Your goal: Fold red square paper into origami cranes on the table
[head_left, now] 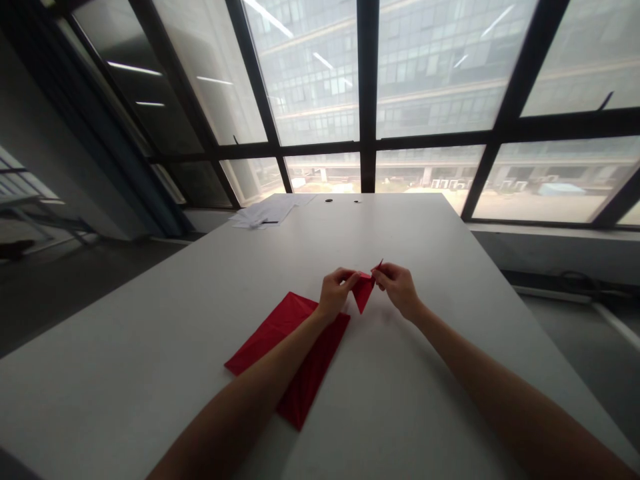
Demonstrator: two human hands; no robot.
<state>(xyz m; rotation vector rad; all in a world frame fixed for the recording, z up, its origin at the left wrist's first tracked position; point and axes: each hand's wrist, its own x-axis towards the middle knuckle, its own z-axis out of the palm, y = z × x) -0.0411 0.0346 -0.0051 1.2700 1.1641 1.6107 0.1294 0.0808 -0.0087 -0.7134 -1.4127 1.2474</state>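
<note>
A small piece of folded red paper (363, 293) is held up between my two hands, a little above the table. My left hand (337, 291) pinches its left edge between thumb and fingers. At the other side, my right hand (397, 287) grips the paper's right corner, where a thin red tip sticks up past the fingers. The lower part of the paper hangs as a point. A larger creased red sheet (273, 327) lies flat on the table, partly hidden under my left forearm.
The long white table (410, 233) reaches toward tall windows (430, 67). White papers with a dark pen-like item (270, 222) lie at its far left. Two small dark round spots (329, 200) sit near the far edge. A dark curtain (115, 133) hangs at left.
</note>
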